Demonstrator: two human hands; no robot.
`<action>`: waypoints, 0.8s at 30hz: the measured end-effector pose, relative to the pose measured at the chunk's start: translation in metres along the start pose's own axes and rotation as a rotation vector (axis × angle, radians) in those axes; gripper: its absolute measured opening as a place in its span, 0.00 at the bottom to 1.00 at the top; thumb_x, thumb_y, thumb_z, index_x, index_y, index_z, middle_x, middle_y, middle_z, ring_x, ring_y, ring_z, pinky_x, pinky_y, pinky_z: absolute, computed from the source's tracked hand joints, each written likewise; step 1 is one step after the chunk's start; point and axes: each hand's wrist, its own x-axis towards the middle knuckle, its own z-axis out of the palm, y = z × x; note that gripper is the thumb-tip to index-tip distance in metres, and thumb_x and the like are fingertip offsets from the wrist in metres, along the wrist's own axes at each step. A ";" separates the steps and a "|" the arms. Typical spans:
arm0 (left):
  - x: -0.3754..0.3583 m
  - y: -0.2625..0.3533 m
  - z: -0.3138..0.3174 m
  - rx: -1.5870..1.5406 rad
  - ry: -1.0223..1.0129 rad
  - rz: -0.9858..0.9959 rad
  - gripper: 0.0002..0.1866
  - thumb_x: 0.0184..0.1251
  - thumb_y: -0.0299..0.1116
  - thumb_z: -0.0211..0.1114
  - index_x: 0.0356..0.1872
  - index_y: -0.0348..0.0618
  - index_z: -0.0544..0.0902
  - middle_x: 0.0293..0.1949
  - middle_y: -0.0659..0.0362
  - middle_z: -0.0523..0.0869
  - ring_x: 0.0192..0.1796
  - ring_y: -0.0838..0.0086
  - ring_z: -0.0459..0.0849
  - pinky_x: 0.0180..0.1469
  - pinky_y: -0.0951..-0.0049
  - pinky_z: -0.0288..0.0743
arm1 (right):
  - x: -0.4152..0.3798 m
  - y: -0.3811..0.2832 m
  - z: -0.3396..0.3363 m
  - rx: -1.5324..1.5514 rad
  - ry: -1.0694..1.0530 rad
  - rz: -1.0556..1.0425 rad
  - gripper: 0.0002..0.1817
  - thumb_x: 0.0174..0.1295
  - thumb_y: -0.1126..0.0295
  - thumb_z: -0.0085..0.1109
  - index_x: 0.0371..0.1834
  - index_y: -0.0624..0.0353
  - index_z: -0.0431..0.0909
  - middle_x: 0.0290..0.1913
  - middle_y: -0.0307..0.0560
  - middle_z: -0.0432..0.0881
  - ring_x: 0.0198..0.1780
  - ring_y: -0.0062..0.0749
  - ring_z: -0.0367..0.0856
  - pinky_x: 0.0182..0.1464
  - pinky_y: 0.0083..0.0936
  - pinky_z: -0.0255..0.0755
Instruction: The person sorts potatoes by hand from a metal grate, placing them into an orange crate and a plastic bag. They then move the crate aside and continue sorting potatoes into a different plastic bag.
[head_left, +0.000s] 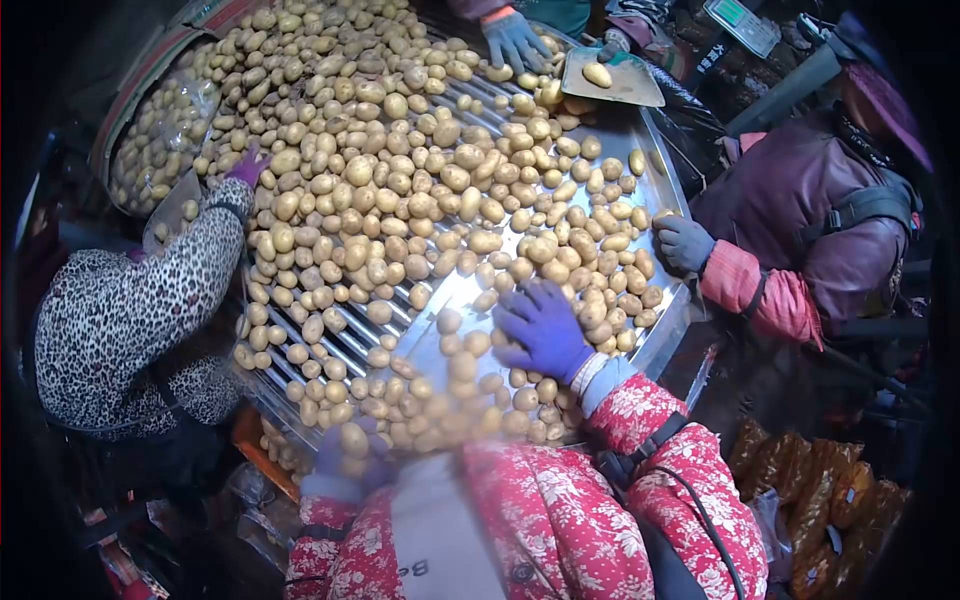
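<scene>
- Head view: right hand (541,328) in a purple glove, laid flat with fingers spread on the potatoes (400,210) near the lower end of the sorting table (668,330); gripping nothing.
- Left hand (348,452) low at the near edge, also gloved, blurred; seemingly curled around one potato (353,438), though too smeared to tell for sure.
- Both hands well apart, red floral sleeves below them.
- Potatoes heaped over the metal rollers (340,350) from the far end down to the near rim.
- Co-worker's gloved hand (684,243) at the right rim, touching potatoes; red cuff behind it.
- Leopard-print sleeve (150,290) at the left, its purple-gloved hand (247,165) on the pile.
- Another blue-gloved hand (514,40) at the far end, beside a metal scoop (630,85) holding one potato.
- Bagged potatoes (160,135) at the upper left.
</scene>
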 end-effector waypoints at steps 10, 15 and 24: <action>0.005 0.043 0.072 1.420 0.061 0.164 0.19 0.76 0.50 0.50 0.61 0.57 0.75 0.58 0.70 0.82 0.61 0.76 0.78 0.65 0.64 0.66 | 0.030 0.042 -0.049 -0.113 0.146 -0.101 0.12 0.52 0.57 0.68 0.35 0.49 0.84 0.36 0.41 0.79 0.42 0.42 0.78 0.47 0.43 0.69; 0.007 0.052 0.084 1.871 -0.031 0.305 0.20 0.73 0.52 0.54 0.61 0.59 0.76 0.59 0.70 0.82 0.61 0.74 0.78 0.66 0.60 0.65 | 0.108 0.107 -0.029 -0.178 0.456 -0.032 0.25 0.59 0.52 0.66 0.58 0.49 0.81 0.55 0.51 0.81 0.56 0.51 0.79 0.57 0.47 0.70; 0.007 0.062 0.095 1.864 -0.069 0.193 0.24 0.72 0.54 0.56 0.64 0.58 0.76 0.60 0.67 0.82 0.63 0.71 0.79 0.67 0.56 0.64 | 0.192 0.107 0.031 -0.004 0.167 0.597 0.27 0.68 0.39 0.48 0.59 0.41 0.83 0.65 0.48 0.77 0.72 0.65 0.62 0.69 0.64 0.54</action>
